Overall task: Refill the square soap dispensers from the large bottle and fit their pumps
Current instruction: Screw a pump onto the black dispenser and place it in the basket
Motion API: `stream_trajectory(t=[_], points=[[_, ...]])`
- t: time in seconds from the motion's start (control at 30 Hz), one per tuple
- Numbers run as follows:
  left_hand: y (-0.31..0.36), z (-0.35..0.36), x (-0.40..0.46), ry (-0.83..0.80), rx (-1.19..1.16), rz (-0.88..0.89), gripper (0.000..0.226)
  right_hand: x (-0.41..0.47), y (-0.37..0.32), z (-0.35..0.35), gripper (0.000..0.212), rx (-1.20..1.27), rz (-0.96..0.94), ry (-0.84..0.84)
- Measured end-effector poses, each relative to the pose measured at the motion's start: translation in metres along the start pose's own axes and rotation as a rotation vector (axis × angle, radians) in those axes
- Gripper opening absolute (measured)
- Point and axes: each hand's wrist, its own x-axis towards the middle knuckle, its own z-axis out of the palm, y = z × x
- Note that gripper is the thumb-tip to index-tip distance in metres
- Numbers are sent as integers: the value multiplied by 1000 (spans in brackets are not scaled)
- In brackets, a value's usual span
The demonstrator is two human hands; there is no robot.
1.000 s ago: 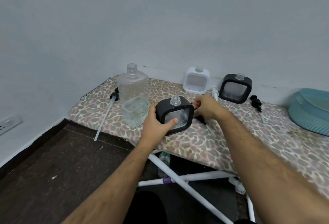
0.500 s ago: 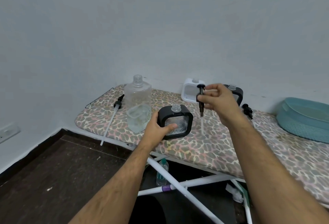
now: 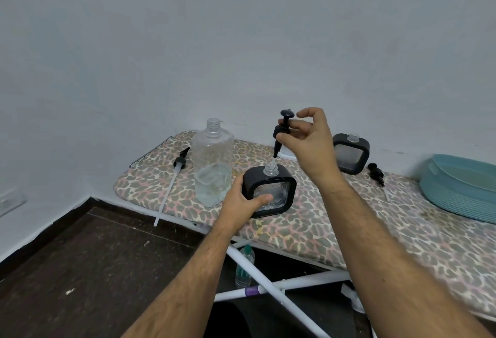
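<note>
A: What's lying furthest left on the board (image 3: 308,233)?

B: A long pump (image 3: 171,176), its tube hanging out past the board's edge. Just right of it the big bottle (image 3: 212,162) is standing upright, cap off, with a little clear liquid sitting in the bottom.

A: And the left hand (image 3: 243,202)?

B: It's gripping the near dispenser (image 3: 269,194) by its left side, thumb lying across the clear front, fingers wrapping round behind. The dispenser is standing upright on the board, just beside the bottle, neck open.

A: Is the right hand (image 3: 308,140) holding anything?

B: It's pinching a black pump (image 3: 281,132) by the collar between thumb and fingers, forefinger lifting free above. The pump is hanging upright over the dispenser, its clear tube tip entering the open neck.

A: Further right?

B: A second black dispenser (image 3: 351,154) is standing at the wall, neck open. A white thing is peeking out behind the right hand; I cannot tell what. Another small pump (image 3: 375,174) is lying near it, and a teal basket (image 3: 461,187) is sitting at the far right.
</note>
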Motion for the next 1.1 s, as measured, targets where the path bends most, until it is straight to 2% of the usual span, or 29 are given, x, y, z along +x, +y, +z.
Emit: stream_trajectory(t=[0.47,0.7,0.77,0.9,1.1], points=[[-1,1,0,10,-27,10,60,-24,45,8,70,-135,90,-174],[-1,2,0,-7,-39,25,66,-22,46,3,72,-221,105,-204],[1,2,-1,6,-40,33,67,-20,46,1,69,-169,124,-218],[3,3,-8,115,-90,73,58,-16,45,-3,62,-77,157,-211],[5,2,-10,143,-105,105,42,-14,45,1,79,-188,149,-168]])
